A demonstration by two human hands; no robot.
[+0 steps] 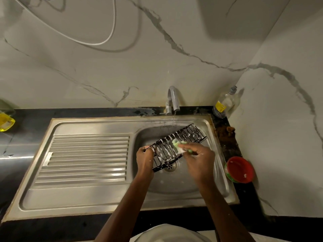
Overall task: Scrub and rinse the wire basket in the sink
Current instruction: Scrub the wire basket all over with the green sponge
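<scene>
A long black wire basket (187,135), streaked with white foam, lies slanted over the steel sink bowl (176,186), its far end up near the tap. My left hand (145,160) grips its near left end. My right hand (199,160) holds a soapy green scrub pad (176,143) against the middle of the basket. A thin stream of water falls from the tap (173,100) toward the far end of the basket.
The ribbed steel drainboard (87,158) lies left of the bowl. A red tub of dish soap (240,169) stands on the dark counter at the right, a clear bottle (223,104) in the back corner, a yellow object (6,122) at the far left.
</scene>
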